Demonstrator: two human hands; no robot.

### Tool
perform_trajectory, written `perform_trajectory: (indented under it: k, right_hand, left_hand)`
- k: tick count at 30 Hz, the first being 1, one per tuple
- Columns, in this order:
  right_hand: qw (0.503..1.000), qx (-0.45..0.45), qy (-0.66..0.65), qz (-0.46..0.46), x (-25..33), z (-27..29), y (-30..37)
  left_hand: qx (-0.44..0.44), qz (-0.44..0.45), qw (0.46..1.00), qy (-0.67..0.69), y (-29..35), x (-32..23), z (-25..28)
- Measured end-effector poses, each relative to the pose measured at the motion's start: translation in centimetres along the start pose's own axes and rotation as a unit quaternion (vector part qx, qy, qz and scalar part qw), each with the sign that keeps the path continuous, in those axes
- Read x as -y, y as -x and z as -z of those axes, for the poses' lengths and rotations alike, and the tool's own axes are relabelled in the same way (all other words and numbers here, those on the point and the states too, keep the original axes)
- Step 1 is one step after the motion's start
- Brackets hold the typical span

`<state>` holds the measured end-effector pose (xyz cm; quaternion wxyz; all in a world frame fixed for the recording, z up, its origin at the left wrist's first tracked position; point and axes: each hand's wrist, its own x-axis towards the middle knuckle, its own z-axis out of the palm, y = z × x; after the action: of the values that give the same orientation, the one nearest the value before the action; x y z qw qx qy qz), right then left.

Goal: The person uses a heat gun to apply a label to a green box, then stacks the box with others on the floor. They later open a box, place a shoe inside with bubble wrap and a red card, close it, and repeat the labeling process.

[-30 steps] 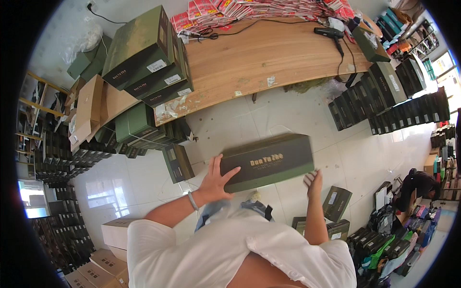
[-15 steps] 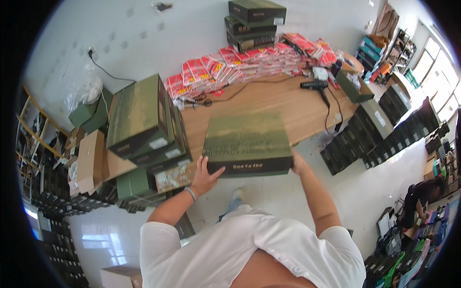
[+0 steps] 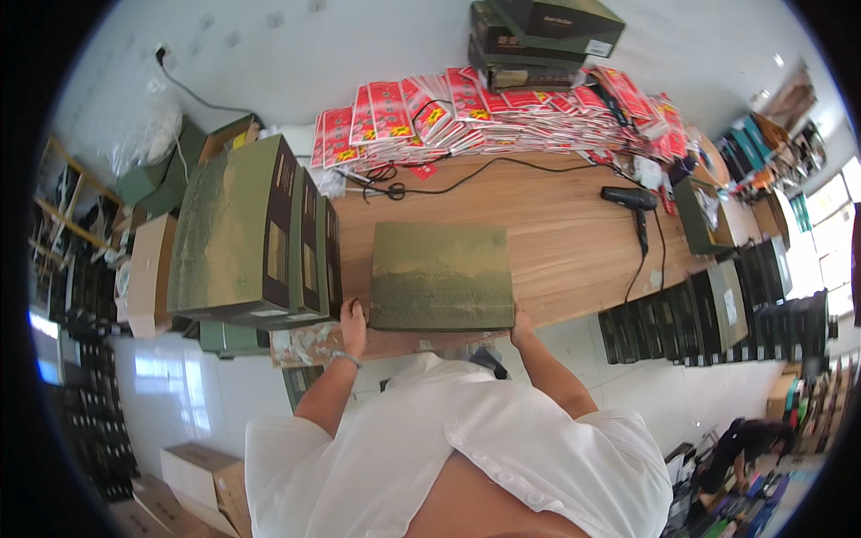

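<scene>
Lowered since the earlier frame, the flat olive-green cardboard box with a tan landscape print on its lid [image 3: 442, 276] now lies level on the light wood-grain bench [image 3: 565, 251], close to its front edge, instead of tilted in the air; the left hand [image 3: 354, 327] has come away from its near left corner. That hand is bare, fingers loosely curled and holding nothing, in the narrow gap between this box and the tall stack of dark-sided green boxes [image 3: 238, 233]. The right hand [image 3: 521, 325] rests against the near right corner; its fingers are partly hidden, so I cannot tell whether it grips or only steadies. To set the box down well, the right hand should keep light contact until the base sits fully on the wood, and any push should go straight back, away from the edge, without nudging the stack. Behind the box, a thin black cable [image 3: 502, 163] crosses the wood and black-handled scissors [image 3: 395, 190] lie near it, so sliding far back could catch on them. Farther back is a long heap of red-and-white printed packets [image 3: 421, 117]. On the right, a black pistol-shaped blower [image 3: 639, 211] lies well apart from the box, beside an open green carton [image 3: 695, 215].
</scene>
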<state>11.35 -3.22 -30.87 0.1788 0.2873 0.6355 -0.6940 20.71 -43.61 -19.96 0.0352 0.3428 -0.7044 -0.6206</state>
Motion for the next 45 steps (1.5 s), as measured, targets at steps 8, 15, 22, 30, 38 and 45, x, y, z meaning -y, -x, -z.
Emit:
perform_trajectory:
  k: [8, 15, 22, 30, 38, 45]
  right_hand:
    - [0.990, 0.130, 0.055, -0.020, 4.2, 1.2, -3.0]
    - [0.964, 0.225, -0.129, -0.054, 14.1, -0.3, -1.2]
    - [0.976, 0.119, -0.018, -0.181, 26.8, -1.4, 7.4]
    - [0.847, 0.306, -0.432, 0.044, 34.8, -10.6, 10.0]
    - [0.693, 0.038, 0.668, 0.268, 27.4, -22.9, -0.3]
    - [0.625, 0.141, 0.722, 0.262, 20.4, -23.0, -1.1]
  left_hand:
    - [0.083, 0.199, 0.958, 0.186, -2.9, 5.3, -2.8]
    - [0.129, 0.066, 0.972, 0.184, -2.5, 7.6, -2.8]
    - [0.133, -0.211, 0.935, -0.254, -2.8, 5.4, -2.2]
    - [-0.004, -0.095, 0.970, -0.222, 0.0, -2.0, -5.8]
    - [-0.021, -0.049, 0.952, -0.301, 1.6, -0.4, -4.0]
    - [-0.076, -0.051, 0.934, -0.346, 3.4, 0.2, -2.2]
